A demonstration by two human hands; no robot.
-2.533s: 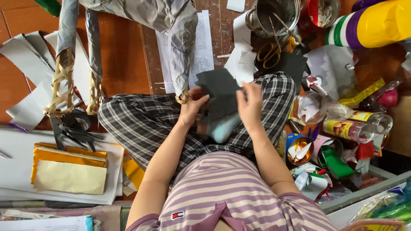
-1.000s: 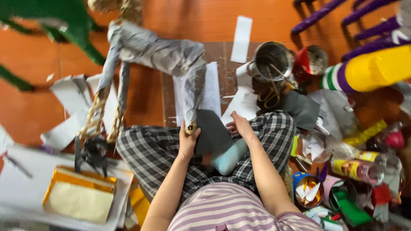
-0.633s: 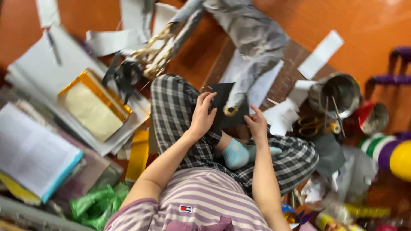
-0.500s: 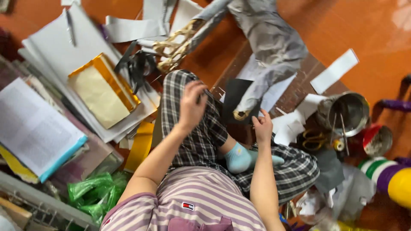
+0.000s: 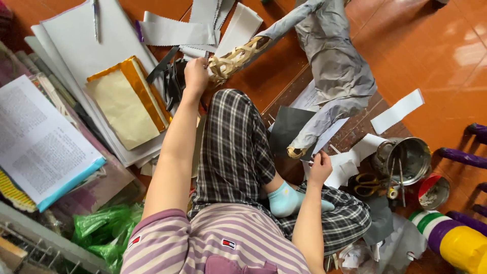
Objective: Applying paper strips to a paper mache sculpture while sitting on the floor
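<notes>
Left hand (image 5: 196, 75): reaches left of the grey paper figure (image 5: 332, 61), fingers curled onto black scissors (image 5: 175, 83); grip unclear.
Right hand (image 5: 319, 170): pinches dark card (image 5: 289, 133) below the figure's leg.
Advice: keep the card steady.

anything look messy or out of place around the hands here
Yes. Cut white paper strips lie scattered at odd angles on the floor past the left hand. The grey paper figure is crumpled and lies tilted near the right hand. Nothing looks spilled.
</notes>
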